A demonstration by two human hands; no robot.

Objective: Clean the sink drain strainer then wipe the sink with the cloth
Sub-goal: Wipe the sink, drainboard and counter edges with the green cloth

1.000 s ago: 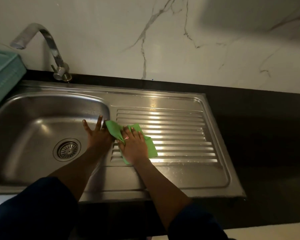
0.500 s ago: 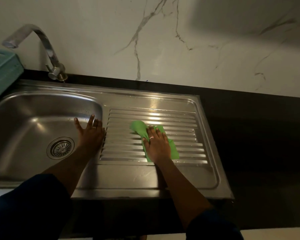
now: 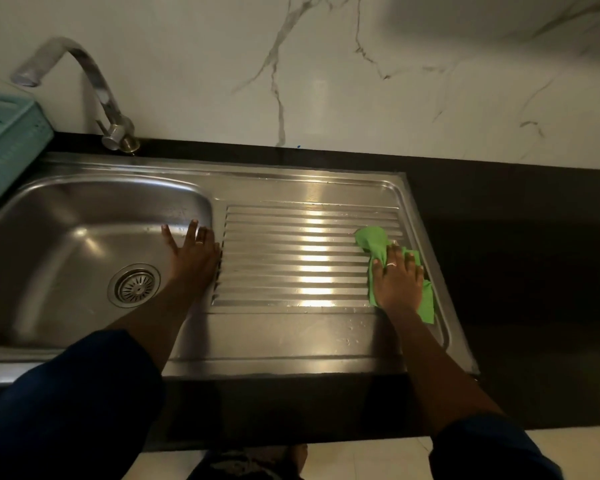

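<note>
- The step in hand looks like wiping the ribbed drainboard (image 3: 291, 247) of the stainless steel sink (image 3: 66, 233).
- The right hand (image 3: 397, 280) lies flat on the green cloth (image 3: 373, 241). Its fingers are straight and slightly spread, pressing the cloth down rather than gripping it.
- The cloth sits at the right end of the ribs, just inside the raised right rim. One crumpled corner pokes out beyond the fingertips, and a flap trails out beside the wrist.
- The left hand (image 3: 194, 252) rests open with its fingers splayed on the ridge between bowl and drainboard. It holds nothing and seems to serve as a brace.
- Strokes probably work best along the grooves, not across them, so the cloth sinks into each channel instead of skating over the crests.
- Tucking the loose corner under the fingers should put more of the cloth to work and stop it dragging.
- Droplets glint on the flat strip in front of the ribs, so that band likely needs a pass of its own.
- Near the right rim, a lighter push seems wise, or water may spill onto the black countertop (image 3: 520, 237).
- The drain strainer (image 3: 134, 286) sits in the bowl's drain, well apart from the cloth. The dim light hides whether it is clean.
</note>
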